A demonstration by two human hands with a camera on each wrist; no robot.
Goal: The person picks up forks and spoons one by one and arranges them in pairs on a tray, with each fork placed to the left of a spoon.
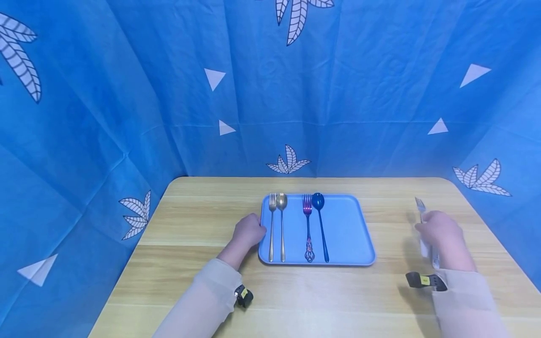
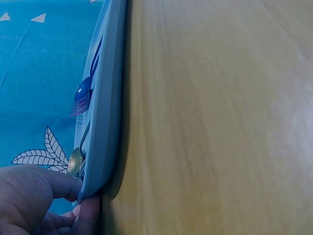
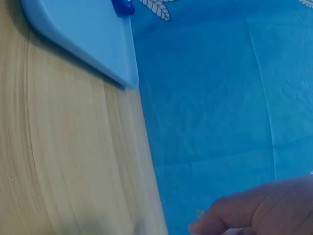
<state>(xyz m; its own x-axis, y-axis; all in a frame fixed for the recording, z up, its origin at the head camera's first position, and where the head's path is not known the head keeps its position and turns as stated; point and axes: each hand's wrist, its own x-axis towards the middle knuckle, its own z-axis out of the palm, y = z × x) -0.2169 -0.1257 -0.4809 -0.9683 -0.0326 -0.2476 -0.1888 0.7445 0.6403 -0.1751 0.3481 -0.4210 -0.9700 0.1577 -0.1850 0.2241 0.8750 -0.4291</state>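
Observation:
At the left rim of a blue tray (image 1: 346, 230), my left hand (image 1: 249, 230) grips the edge, thumb above and fingers below in the left wrist view. On the tray lie a gold fork (image 1: 272, 225), a gold spoon (image 1: 282, 202), a purple fork (image 1: 307, 206) with an ornate handle, and a dark blue spoon (image 1: 318, 202). Over the table's right side, my right hand (image 1: 441, 231) pinches a silver fork (image 1: 420, 204), tines pointing away from me. Two pale handle ends show below this hand; I cannot tell whether it holds both. The right wrist view cuts off most of the fingers.
The light wooden table (image 1: 190, 220) has rounded far corners. A blue curtain (image 1: 270, 94) with white leaf and triangle prints hangs behind it and along both sides. Bare wood lies between the tray and my right hand.

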